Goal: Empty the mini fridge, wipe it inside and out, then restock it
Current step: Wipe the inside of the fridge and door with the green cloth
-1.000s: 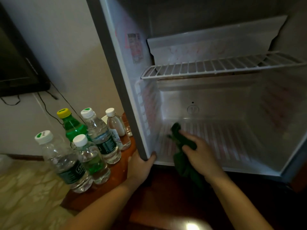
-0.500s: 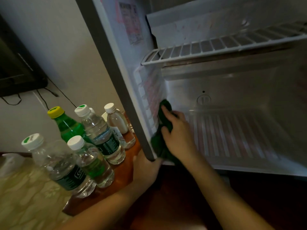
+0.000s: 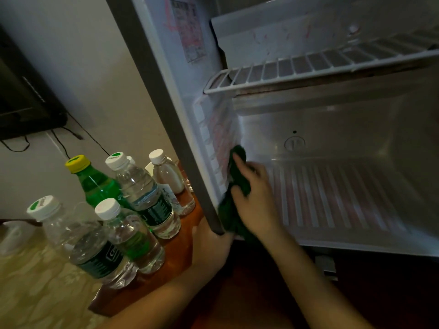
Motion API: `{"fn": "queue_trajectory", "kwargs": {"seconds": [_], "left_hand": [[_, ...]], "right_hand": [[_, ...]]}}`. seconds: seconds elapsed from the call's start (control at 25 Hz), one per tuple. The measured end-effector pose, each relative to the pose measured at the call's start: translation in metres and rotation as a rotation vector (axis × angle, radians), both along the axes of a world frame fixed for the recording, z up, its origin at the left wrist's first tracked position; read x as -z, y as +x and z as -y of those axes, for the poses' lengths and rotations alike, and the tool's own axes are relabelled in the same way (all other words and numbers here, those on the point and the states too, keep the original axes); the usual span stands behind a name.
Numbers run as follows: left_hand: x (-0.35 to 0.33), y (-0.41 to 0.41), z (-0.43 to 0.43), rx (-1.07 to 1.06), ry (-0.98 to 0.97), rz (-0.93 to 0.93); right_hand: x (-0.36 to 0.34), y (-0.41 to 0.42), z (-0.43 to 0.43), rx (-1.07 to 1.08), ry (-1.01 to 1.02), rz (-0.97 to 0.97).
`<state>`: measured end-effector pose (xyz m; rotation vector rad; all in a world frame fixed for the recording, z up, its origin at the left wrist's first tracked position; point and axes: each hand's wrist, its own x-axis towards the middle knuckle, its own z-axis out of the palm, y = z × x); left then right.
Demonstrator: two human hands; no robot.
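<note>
A: While the right hand (image 3: 255,200) bunches a crumpled dark green cloth (image 3: 238,181) in its curled fingers, where does it press the cloth?

B: Against the left inner wall of the open, white-lined mini fridge (image 3: 332,124), low down. That spot is just above the ribbed floor and well below the white wire shelf (image 3: 308,65).

A: And the left hand?

B: The left hand (image 3: 211,248) grips the mini fridge's grey lower front corner from below. Its fingers curl round the edge, and their tips are hidden.

A: What stands nearby?

B: Left of the mini fridge, a cluster of bottles stands upright on a reddish-brown wooden top (image 3: 180,243). There is a green plastic bottle with a yellow cap (image 3: 97,184), and there are clear plastic water bottles with white caps (image 3: 147,193). A small clear bottle (image 3: 167,173) stands nearest the mini fridge. A black screen (image 3: 21,103) hangs on the pale wall, with cables trailing beneath it.
</note>
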<state>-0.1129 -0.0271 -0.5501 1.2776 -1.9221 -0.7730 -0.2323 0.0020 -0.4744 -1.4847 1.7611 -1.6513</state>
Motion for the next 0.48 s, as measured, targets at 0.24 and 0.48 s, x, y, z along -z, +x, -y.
{"fn": "queue_trajectory", "kwargs": {"seconds": [0.24, 0.48], "left_hand": [[0.014, 0.006, 0.005, 0.015, -0.033, -0.104], [-0.003, 0.0, -0.002, -0.027, 0.021, -0.124]], "right_hand": [[0.0, -0.001, -0.006, -0.063, 0.031, 0.042], [-0.006, -0.03, 0.02, -0.007, 0.102, -0.139]]}}
